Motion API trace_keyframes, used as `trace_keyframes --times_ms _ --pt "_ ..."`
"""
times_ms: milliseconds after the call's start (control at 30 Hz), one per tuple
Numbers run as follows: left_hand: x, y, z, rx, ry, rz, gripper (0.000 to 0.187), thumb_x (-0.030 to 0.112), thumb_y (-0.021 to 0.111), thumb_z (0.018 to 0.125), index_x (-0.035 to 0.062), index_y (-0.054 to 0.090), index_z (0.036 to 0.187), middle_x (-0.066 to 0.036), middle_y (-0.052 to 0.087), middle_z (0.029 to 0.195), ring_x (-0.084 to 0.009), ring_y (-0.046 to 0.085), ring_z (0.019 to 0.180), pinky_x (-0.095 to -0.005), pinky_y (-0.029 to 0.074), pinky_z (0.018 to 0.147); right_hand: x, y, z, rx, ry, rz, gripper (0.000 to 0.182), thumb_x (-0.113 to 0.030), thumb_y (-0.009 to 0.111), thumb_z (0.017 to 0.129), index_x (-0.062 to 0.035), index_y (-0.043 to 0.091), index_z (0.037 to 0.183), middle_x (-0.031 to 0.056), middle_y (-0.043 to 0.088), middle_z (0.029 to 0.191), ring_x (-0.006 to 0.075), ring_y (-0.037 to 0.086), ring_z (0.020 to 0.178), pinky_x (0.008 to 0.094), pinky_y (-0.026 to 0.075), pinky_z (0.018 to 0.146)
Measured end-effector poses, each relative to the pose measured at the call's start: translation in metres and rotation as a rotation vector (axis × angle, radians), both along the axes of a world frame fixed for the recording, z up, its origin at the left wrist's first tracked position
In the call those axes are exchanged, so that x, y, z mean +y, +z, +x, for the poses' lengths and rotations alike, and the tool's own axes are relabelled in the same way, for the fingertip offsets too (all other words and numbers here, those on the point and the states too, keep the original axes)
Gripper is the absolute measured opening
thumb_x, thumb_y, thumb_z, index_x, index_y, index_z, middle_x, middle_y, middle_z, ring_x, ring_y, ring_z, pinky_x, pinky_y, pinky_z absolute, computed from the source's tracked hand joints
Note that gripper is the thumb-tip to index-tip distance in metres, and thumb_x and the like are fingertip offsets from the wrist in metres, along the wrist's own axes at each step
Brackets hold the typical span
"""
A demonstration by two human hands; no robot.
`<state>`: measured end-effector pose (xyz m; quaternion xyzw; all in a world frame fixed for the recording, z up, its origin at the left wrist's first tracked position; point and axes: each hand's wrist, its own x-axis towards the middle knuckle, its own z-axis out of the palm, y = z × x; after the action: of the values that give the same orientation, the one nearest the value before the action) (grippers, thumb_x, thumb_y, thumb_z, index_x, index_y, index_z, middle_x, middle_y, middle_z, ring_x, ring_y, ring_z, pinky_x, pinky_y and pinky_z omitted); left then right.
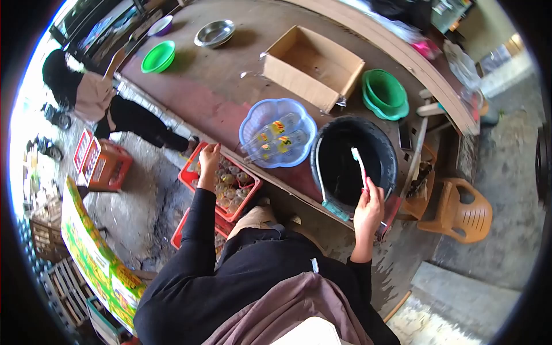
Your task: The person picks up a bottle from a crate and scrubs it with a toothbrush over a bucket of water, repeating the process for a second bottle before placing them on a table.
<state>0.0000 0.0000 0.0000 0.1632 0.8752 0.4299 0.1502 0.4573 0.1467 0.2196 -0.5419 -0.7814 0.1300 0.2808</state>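
Observation:
My right hand [368, 211] grips a toothbrush [361, 164] by its handle, bristle end up, over a black bucket [325, 192] that holds dark liquid or shadow. My left hand [209, 163] is closed with its fingers pressed together; whatever may be in them cannot be made out. Below it, a red crate [249, 196] full of glass bottles stands beside the table. Between my hands, a blue plastic basin [306, 123] holds several clear glass bottles [282, 141] with yellow and red labels, lying on their sides.
An open cardboard box [299, 86], stacked green basins [386, 95], a light-green bowl [158, 57] and a metal bowl [214, 33] sit on the brown table [207, 86]. Another person [95, 98] stands at left near red crates [106, 164]. An orange plastic chair [460, 210] stands right.

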Motion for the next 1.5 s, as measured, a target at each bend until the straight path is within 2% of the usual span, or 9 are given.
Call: trace_keyframes --times_ms 167,300,633,733,867,1300,1367,1467,1500 --pt "-0.057 -0.018 -0.011 -0.059 0.103 -0.073 0.025 0.027 0.066 0.084 0.0058 0.073 0.094 -0.009 0.07 0.072 -0.0169 0.066 0.067 -0.0327 0.052 0.065 -0.003 -0.011 -0.024 0.143 0.064 -0.057 0.034 0.005 0.056 0.089 -0.0043 0.061 0.121 0.0124 0.058 0.101 0.027 0.066 0.089 0.0362 0.054 0.074" --pt "-0.096 -0.089 -0.011 -0.251 0.164 -0.154 0.029 0.026 0.068 0.08 0.0046 0.072 0.098 -0.011 0.071 0.076 -0.0183 0.067 0.069 -0.0325 0.053 0.067 0.002 -0.018 -0.016 0.107 0.071 -0.075 0.032 0.005 0.057 0.088 -0.0029 0.063 0.118 0.0116 0.059 0.099 0.0235 0.063 0.086 0.0326 0.05 0.072" --pt "-0.107 -0.198 0.061 -0.119 -0.13 -0.378 0.023 0.025 0.058 0.082 0.0041 0.069 0.082 -0.022 0.067 0.078 -0.0416 0.067 0.075 -0.0489 0.054 0.069 0.002 -0.031 -0.011 0.002 0.031 -0.122 0.028 0.001 0.056 0.091 -0.0006 0.065 0.117 0.0065 0.055 0.094 0.0146 0.054 0.075 0.0276 0.043 0.062" --pt "-0.086 -0.217 0.09 -0.06 -0.324 -0.476 0.043 0.038 0.068 0.078 -0.0043 0.065 0.082 -0.026 0.067 0.084 -0.0399 0.067 0.081 -0.0463 0.054 0.073 0.0 -0.029 -0.008 -0.025 0.026 -0.153 0.029 -0.001 0.056 0.093 -0.0005 0.062 0.121 0.0037 0.053 0.095 0.0106 0.05 0.075 0.0262 0.04 0.065" --pt "-0.068 -0.241 0.122 -0.117 -0.126 -0.462 0.052 0.044 0.073 0.075 -0.0028 0.06 0.093 -0.025 0.065 0.084 -0.0404 0.065 0.081 -0.0478 0.053 0.07 0.0 -0.029 -0.01 -0.008 0.019 -0.145 0.028 0.0 0.055 0.092 0.0015 0.063 0.119 0.0056 0.054 0.097 0.0117 0.051 0.075 0.0263 0.041 0.063" --pt "-0.036 -0.204 0.088 0.042 -0.133 -0.275 0.052 0.017 0.075 0.073 -0.001 0.049 0.115 -0.021 0.055 0.106 -0.0385 0.054 0.102 -0.0456 0.046 0.087 -0.003 -0.032 -0.01 0.053 -0.028 -0.146 0.029 0.004 0.054 0.09 0.0031 0.062 0.118 0.008 0.055 0.1 0.015 0.057 0.085 0.0259 0.046 0.071" --pt "-0.033 -0.233 0.078 0.013 -0.221 -0.338 0.052 0.018 0.073 0.075 0.0 0.051 0.119 -0.019 0.056 0.109 -0.0365 0.055 0.103 -0.0442 0.046 0.088 -0.002 -0.033 -0.009 0.035 -0.02 -0.123 0.029 0.005 0.053 0.09 0.0032 0.062 0.118 0.0081 0.055 0.1 0.0151 0.057 0.085 0.0255 0.046 0.07" --pt "-0.04 -0.328 0.071 0.269 -0.486 -0.624 0.024 0.017 0.061 0.081 0.0062 0.067 0.102 -0.014 0.061 0.106 -0.031 0.058 0.099 -0.0393 0.048 0.087 -0.003 -0.034 -0.008 0.044 -0.003 -0.099 0.03 0.007 0.053 0.089 0.0034 0.062 0.117 0.0088 0.055 0.101 0.0149 0.058 0.084 0.0252 0.046 0.069" --pt "-0.037 -0.316 0.068 0.275 -0.497 -0.617 0.024 0.017 0.061 0.081 0.0062 0.067 0.102 -0.014 0.061 0.106 -0.031 0.058 0.099 -0.0393 0.048 0.087 -0.003 -0.033 -0.008 0.032 -0.014 -0.11 0.03 0.008 0.053 0.088 0.0035 0.063 0.117 0.0089 0.056 0.1 0.0148 0.057 0.083 0.0251 0.046 0.069"
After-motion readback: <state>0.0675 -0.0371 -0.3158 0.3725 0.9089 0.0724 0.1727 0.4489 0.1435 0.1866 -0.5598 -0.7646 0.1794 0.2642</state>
